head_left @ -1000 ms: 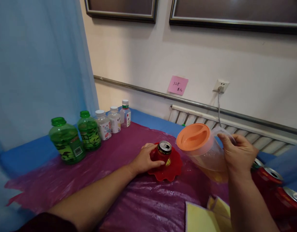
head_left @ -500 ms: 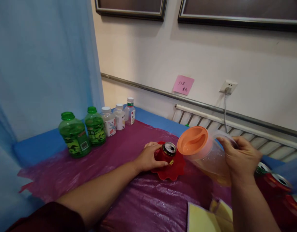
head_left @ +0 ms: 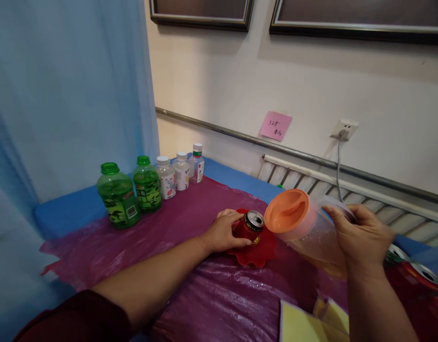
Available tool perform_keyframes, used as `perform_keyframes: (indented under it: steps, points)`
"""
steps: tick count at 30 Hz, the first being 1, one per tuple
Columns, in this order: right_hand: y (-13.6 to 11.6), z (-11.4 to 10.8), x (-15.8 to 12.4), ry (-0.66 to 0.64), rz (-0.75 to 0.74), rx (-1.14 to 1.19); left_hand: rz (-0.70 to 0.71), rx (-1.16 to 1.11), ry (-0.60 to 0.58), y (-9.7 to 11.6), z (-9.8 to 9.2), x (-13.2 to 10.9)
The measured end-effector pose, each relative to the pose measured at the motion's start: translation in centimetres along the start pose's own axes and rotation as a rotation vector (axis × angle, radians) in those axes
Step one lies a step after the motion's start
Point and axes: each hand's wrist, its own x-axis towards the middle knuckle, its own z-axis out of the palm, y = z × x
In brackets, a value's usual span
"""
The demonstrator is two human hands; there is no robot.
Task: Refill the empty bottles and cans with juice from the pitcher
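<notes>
My left hand [head_left: 226,232] is closed round a red drink can [head_left: 248,232] with an opened silver top. The can stands on a red scalloped mat [head_left: 265,249]. On the right, my right hand [head_left: 365,235] grips the handle of a clear plastic pitcher [head_left: 320,242] with an orange lid [head_left: 287,213]. The pitcher is tilted to the left, its lid close beside the can's top. Yellowish liquid shows inside it; I cannot see any stream coming out.
Two green bottles [head_left: 119,199] and several clear white-capped bottles [head_left: 166,178] line the far left. More opened cans [head_left: 423,278] stand at the right edge. A folded yellow cloth [head_left: 300,323] lies in front on the purple plastic sheet [head_left: 204,299]. Behind is a radiator [head_left: 293,176].
The view has shifted slightly, so the whole scene sits a little further right. Both hands keep their holds on the can and the pitcher, with hardly any change between them.
</notes>
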Motion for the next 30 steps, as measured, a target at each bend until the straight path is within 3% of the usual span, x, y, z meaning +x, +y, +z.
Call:
perform_keyframes:
  steps: [30]
  points:
    - [-0.31, -0.65, -0.42, 0.019, -0.066, -0.131, -0.012, 0.009, -0.024, -0.10, 0.09, -0.29]
